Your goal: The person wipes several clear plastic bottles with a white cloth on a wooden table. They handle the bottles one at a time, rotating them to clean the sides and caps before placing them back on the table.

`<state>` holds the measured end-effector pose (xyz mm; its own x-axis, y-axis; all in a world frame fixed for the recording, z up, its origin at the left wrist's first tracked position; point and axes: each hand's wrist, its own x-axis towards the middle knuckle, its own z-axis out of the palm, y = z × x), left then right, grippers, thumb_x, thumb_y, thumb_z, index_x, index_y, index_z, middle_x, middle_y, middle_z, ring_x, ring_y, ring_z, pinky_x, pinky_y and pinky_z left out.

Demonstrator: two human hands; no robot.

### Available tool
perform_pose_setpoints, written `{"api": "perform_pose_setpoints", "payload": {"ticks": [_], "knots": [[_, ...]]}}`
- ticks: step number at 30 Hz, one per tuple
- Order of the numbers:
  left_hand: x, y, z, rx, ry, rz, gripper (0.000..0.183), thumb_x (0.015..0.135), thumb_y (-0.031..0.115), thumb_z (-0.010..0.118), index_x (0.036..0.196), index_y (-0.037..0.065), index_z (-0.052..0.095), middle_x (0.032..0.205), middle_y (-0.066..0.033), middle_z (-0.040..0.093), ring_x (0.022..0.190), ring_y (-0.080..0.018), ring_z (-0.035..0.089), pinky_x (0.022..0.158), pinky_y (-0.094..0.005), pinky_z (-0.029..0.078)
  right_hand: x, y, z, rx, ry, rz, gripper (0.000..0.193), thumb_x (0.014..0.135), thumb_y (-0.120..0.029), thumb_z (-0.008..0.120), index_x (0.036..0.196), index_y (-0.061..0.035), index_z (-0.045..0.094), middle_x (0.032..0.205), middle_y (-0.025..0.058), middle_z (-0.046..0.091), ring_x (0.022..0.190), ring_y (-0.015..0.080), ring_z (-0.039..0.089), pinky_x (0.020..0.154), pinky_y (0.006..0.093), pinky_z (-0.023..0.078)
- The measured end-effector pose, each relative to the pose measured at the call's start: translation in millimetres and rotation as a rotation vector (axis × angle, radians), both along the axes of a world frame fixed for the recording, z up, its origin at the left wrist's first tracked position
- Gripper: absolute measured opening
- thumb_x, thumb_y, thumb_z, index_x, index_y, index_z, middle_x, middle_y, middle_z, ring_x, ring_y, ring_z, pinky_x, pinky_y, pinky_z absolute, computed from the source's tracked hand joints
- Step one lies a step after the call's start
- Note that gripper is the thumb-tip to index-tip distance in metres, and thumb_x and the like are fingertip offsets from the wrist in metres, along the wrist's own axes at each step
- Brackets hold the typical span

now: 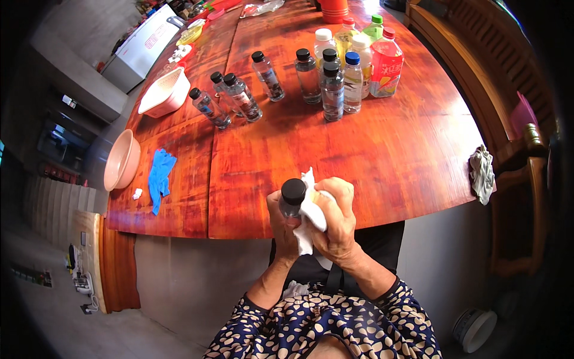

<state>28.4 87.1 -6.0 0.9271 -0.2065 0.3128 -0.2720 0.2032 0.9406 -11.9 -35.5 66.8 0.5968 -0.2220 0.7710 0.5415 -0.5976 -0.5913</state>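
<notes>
A clear plastic bottle with a black cap [293, 191] stands roughly upright at the table's near edge, gripped by my left hand [280, 224]. My right hand [338, 221] is closed around a white tissue [312, 210], which presses against the bottle's right side. Most of the bottle's body is hidden by my hands. Farther off on the table, several similar black-capped bottles [242, 99] stand to the left of centre. More of them cluster at the right beside a blue-capped bottle [353, 84] and a red drink bottle [387, 64].
On the reddish wooden table [263, 161], a blue glove [160, 176] lies at the left by a pink basin [123, 160]. A pink plastic basket [165, 94] is behind. A grey cloth [481, 173] hangs over the right edge. A wooden bench [478, 78] runs along the right.
</notes>
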Motion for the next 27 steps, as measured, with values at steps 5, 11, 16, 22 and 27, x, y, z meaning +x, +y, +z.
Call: {"api": "perform_pose_setpoints", "payload": {"ticks": [5,11,16,22,27], "knots": [[5.4,-7.0,9.9,-0.292,0.282,-0.075,0.057,0.088,0.060,0.047,0.106,0.007,0.047,0.089,-0.0045,0.053,0.079,-0.0140,0.053,0.069,-0.0302,0.047,-6.9,7.7,-5.7,-0.139,-0.158,0.118,0.039,0.059,-0.009,0.072,0.095,0.0003,0.062,0.096,0.0123,0.054,0.090,0.0316,0.052,0.076,0.0390,0.044],[18.9,8.7,25.7,-0.020,0.079,0.039,0.078,0.085,0.073,0.037,0.114,0.001,0.044,0.100,-0.0043,0.052,0.091,-0.0124,0.051,0.083,-0.0278,0.043,-15.9,-28.0,-12.4,-0.144,0.627,-0.123,0.051,0.075,-0.020,0.070,0.118,-0.0095,0.044,0.084,0.0129,0.057,0.066,0.0322,0.062,0.054,0.0395,0.051],[-0.3,-10.1,46.4,0.084,-0.063,0.035,0.077,0.085,0.072,0.038,0.113,0.001,0.044,0.102,-0.0044,0.051,0.093,-0.0131,0.050,0.082,-0.0300,0.043,-14.9,-19.8,35.5,0.071,0.455,0.161,0.052,0.073,-0.020,0.065,0.118,-0.0041,0.044,0.110,0.0228,0.043,0.093,0.0417,0.053,0.078,0.0451,0.047],[-0.5,-15.1,31.6,-0.044,0.034,-0.008,0.071,0.083,0.069,0.049,0.112,0.004,0.046,0.099,-0.0016,0.051,0.089,-0.0112,0.053,0.076,-0.0285,0.046,9.7,-3.3,8.3,0.173,-0.077,0.203,0.027,0.086,-0.015,0.061,0.106,-0.0013,0.049,0.113,0.0182,0.048,0.103,0.0295,0.047,0.091,0.0413,0.038],[-1.2,-15.4,28.2,-0.091,0.009,0.015,0.088,0.078,0.077,0.044,0.124,0.002,0.043,0.112,-0.0029,0.050,0.100,-0.0133,0.051,0.085,-0.0319,0.044,17.4,5.1,-3.4,0.431,0.002,0.432,0.038,0.090,-0.024,0.056,0.118,0.0003,0.048,0.115,0.0177,0.051,0.112,0.0284,0.047,0.100,0.0403,0.034]]}}
